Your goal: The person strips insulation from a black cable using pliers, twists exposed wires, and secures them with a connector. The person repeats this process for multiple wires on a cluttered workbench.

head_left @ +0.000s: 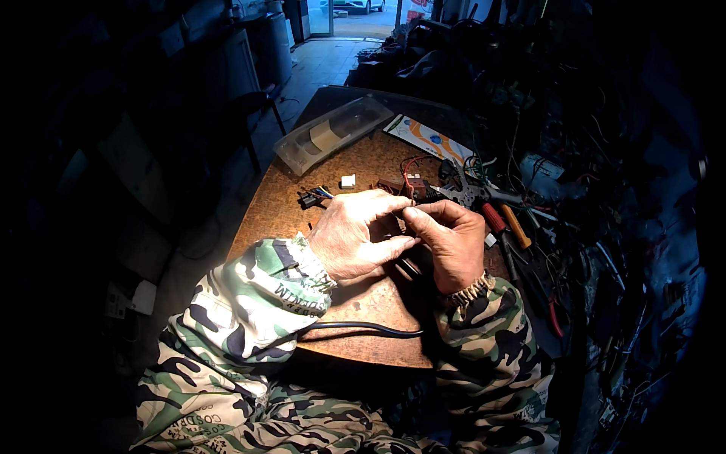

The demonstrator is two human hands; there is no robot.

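Note:
My left hand (352, 234) and my right hand (448, 244) meet over the wooden tabletop (359, 303), fingertips pinched close together on something small that I cannot make out. A dark cylindrical piece (407, 266) shows beneath them, partly hidden. Just beyond my fingers lie red wires (411, 170) and a brown part (386, 184). A black connector with coloured wires (310, 199) and a small white connector (348, 181) rest to the upper left. A black cable (378, 329) runs along the near side.
A clear plastic tray (299, 155) and a white-and-orange flat package (427, 138) sit at the back. Red-handled tools (494, 218), an orange handle (516, 225) and tangled wires crowd the right. A chair (257, 110) stands beside the table, with a lit doorway (363, 15) beyond.

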